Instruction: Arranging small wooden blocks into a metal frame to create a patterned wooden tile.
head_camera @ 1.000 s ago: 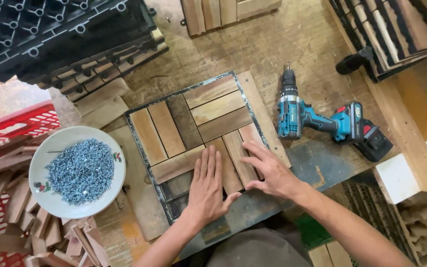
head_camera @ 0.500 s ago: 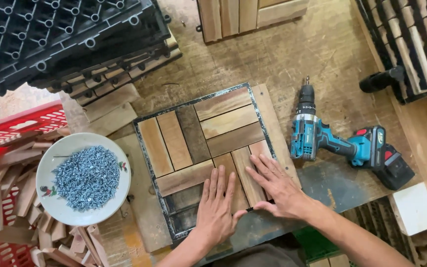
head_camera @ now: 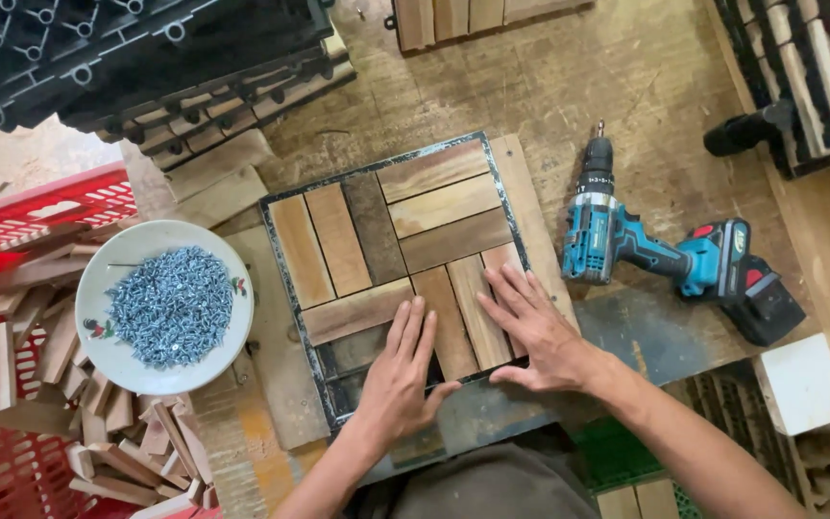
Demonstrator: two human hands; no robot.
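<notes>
Hands: left hand (head_camera: 402,370) and right hand (head_camera: 530,322) lie flat, fingers spread, grasping nothing, pressing wooden slats (head_camera: 463,312) down at the near right of the frame.
Frame: square metal jig (head_camera: 391,274) at the middle of the workbench (head_camera: 626,77), likely there to keep slats squared in their woven pattern (two near-left slots look unfilled).
Drill: blue cordless drill (head_camera: 646,255) lies on its side just right of the jig, within the right hand's reach.
Screws: heaped in a white bowl (head_camera: 167,306) left of the jig.
Offcuts: loose pieces in a red crate (head_camera: 12,288), far left.
</notes>
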